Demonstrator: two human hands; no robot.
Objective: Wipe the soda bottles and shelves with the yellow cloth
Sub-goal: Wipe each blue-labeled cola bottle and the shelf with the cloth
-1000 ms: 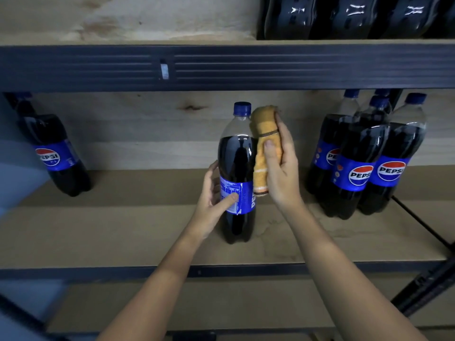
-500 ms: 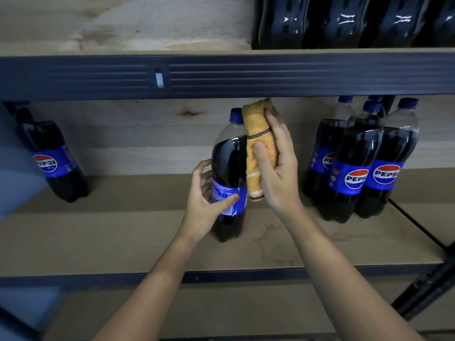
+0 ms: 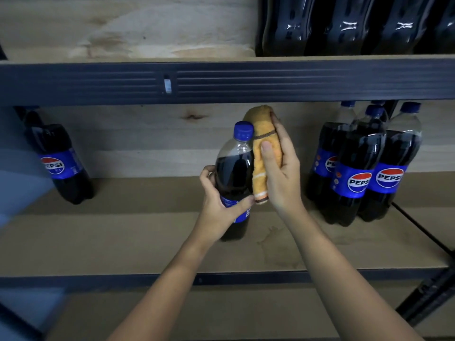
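While I watch through the head camera, the left hand [image 3: 216, 205] grips the lower body of one Pepsi bottle [image 3: 235, 178], fingers curled round its blue label. That bottle's base sits at the middle shelf [image 3: 123, 242]; its long axis runs near vertical, leaning slightly right, with the blue cap [image 3: 243, 130] pointing up. My right hand [image 3: 280, 173] clamps the rolled yellow cloth [image 3: 263, 153], thumb across its front, and presses it against the bottle's right side. The cloth's long axis lies parallel to the bottle, its upper end rising above the cap. I count one held bottle, one lone Pepsi bottle [image 3: 60, 163] at far left, and three grouped Pepsi bottles [image 3: 364, 168] at right, all upright. Several dark bottles [image 3: 349, 25] line the upper shelf [image 3: 221, 82]; their number I cannot tell.
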